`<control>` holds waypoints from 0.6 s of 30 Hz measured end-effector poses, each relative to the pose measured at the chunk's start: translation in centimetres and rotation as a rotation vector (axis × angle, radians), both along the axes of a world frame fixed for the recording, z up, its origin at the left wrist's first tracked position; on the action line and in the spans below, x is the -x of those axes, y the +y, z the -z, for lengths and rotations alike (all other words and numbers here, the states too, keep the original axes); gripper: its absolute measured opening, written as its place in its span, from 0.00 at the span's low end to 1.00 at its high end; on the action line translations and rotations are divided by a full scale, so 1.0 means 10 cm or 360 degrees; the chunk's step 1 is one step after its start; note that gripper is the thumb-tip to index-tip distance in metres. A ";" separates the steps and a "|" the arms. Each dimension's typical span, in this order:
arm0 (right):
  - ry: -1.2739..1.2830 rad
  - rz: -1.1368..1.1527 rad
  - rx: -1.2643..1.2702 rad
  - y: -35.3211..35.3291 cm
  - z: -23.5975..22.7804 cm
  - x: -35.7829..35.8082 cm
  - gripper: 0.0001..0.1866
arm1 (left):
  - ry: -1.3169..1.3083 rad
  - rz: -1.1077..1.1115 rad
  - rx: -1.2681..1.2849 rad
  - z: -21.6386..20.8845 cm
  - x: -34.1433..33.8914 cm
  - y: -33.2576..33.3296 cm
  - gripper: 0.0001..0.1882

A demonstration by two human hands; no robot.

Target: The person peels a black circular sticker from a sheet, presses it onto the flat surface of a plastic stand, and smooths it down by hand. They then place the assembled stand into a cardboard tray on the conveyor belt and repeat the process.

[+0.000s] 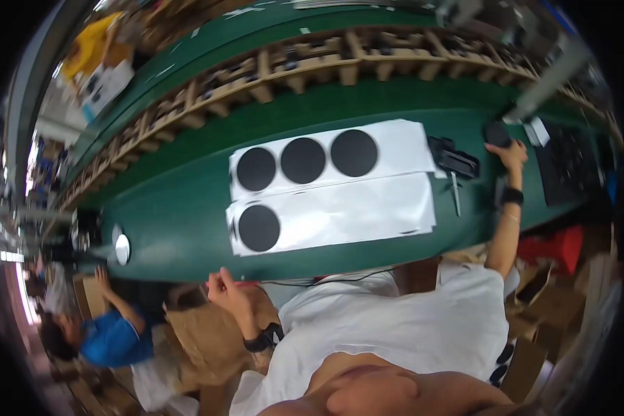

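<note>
At the right of the green table, my right hand (513, 154) grips the edge of a dark round piece (496, 133), which looks like a black disc or a stack of them. My left hand (230, 295) is just off the table's near edge, with curled fingers; whether anything is pinched in them is too small to see. Between the hands lie two strips of white sheet. Three black discs sit in a row on the far white sheet (402, 142), and a single black disc (259, 228) is at the left end of the near white sheet (357, 218).
Beside the sheets are a black holder-like device (457, 163) and a thin light tool (456, 194). A divided cardboard rack (256, 83) runs along the far side. A dark mat (568, 163) lies far right. A person in blue (118, 336) is at lower left, another in yellow (90, 52) upper left.
</note>
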State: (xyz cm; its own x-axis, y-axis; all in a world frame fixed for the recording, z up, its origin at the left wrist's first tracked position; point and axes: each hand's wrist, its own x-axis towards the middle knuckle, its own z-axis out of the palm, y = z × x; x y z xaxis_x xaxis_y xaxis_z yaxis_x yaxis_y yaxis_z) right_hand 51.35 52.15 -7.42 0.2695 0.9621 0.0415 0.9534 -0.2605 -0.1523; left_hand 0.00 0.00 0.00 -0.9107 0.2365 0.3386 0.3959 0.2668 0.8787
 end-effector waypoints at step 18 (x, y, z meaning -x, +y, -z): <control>0.0780 -0.2073 -0.0759 -1.66 -2.37 5.05 0.46 | -0.0088 -0.0014 -0.0016 0.49 0.77 -0.18 0.16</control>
